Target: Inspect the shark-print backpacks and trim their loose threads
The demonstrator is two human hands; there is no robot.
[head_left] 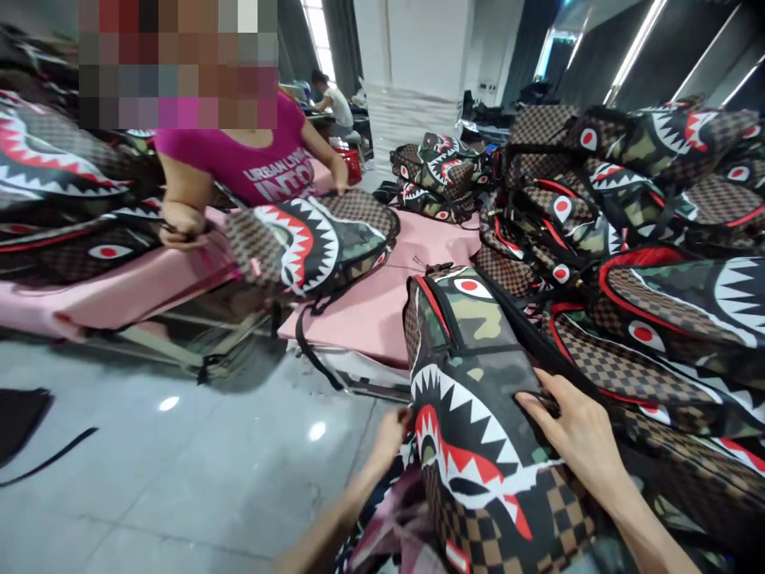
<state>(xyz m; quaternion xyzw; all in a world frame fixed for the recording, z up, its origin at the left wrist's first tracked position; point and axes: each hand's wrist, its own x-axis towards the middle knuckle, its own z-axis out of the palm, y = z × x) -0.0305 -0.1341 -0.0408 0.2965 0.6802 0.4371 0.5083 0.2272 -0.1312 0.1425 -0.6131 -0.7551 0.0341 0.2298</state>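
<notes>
A backpack (472,399) with a shark mouth, red-and-white eye, camouflage and brown check leans upright in front of me, its bottom towards my lap. My right hand (577,426) is closed on its right side, thumb on the front and fingers behind the edge. Low on the left, my left hand (393,430) is curled against the backpack's other side; its fingertips are partly hidden and slightly blurred. A red-edged zip opening runs along the upper left of the backpack.
Across the pink-topped table (382,319), a person in a magenta shirt (239,163) handles a similar backpack (316,239). Piled backpacks (669,319) crowd my right, with more stacked backpacks (53,183) at far left. A black strap (314,351) hangs over the table edge.
</notes>
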